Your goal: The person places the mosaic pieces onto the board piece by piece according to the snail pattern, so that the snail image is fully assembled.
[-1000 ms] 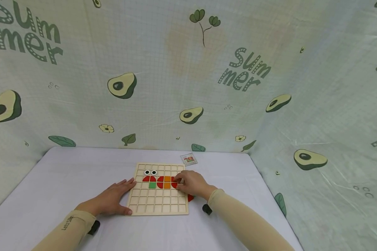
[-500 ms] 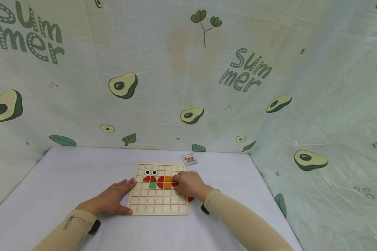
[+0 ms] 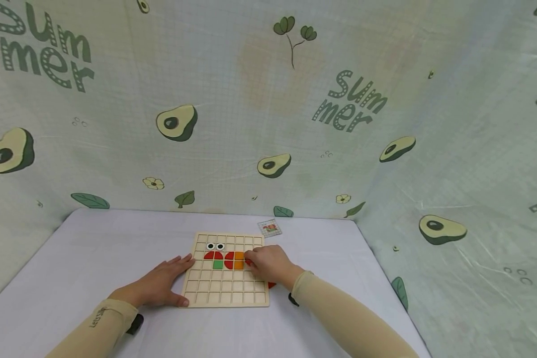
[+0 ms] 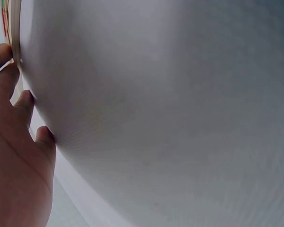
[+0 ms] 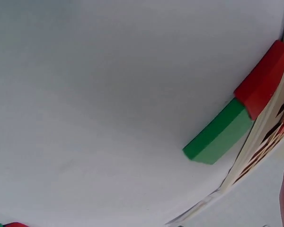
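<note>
A wooden grid board (image 3: pixel 225 293) lies on the white table. In its cells sit two eye tiles (image 3: pixel 216 246), several red quarter-circle tiles (image 3: pixel 229 260), a green square tile (image 3: pixel 218 264) and two orange square tiles (image 3: pixel 239 260). My left hand (image 3: pixel 158 283) rests against the board's left edge, fingers spread, thumb at the near corner. At the right side of the picture my right hand (image 3: pixel 270 263) has its curled fingertips on a red quarter-circle tile (image 3: pixel 248 262) beside the orange tiles. The hand itself hides part of that tile and the cells under it.
A small pattern card (image 3: pixel 270 227) lies behind the board. Just right of the board, a red block (image 5: pixel 265 80) and a green block (image 5: pixel 220 135) sit on the table in the right wrist view. More red and green pieces (image 5: pixel 14 224) show at that view's lower left corner.
My right hand has shifted slightly left over the red tiles, and its fingers have drawn closer together, covering more of them. The left hand stays at the board's edge.
</note>
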{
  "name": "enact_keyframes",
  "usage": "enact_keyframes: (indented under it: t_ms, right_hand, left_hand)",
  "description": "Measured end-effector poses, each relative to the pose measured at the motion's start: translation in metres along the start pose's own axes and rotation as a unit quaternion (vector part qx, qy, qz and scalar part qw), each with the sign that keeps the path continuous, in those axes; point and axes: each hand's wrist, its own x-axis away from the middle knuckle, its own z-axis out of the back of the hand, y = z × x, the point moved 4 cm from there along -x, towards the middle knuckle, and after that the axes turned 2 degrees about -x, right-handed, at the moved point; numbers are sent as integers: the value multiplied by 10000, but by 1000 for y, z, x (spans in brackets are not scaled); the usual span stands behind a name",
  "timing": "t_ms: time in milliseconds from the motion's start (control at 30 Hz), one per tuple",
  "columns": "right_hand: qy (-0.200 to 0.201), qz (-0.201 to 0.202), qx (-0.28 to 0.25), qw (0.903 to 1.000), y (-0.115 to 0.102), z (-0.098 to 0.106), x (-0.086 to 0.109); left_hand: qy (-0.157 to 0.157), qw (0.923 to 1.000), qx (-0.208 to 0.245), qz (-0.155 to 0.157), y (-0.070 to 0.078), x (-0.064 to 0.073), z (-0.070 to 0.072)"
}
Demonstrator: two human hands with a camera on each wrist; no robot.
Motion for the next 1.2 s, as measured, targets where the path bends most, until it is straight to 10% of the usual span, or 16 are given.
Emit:
enact_keyframes:
  t_ms: [233, 900, 1200]
  right_hand:
    - [-164, 165, -268, 9994, 5, -5, 7]
    - [-454, -1178, -1898, 9737, 13, -12, -3]
    - [-489, -1139, -1582, 9796, 10, -12, -6]
  left_hand:
    - [19, 10000, -20, 2, 0, 1, 0]
    - [133, 9997, -83, -200, -5, -1, -3]
    - [117, 9998, -25, -162, -3, 0, -1]
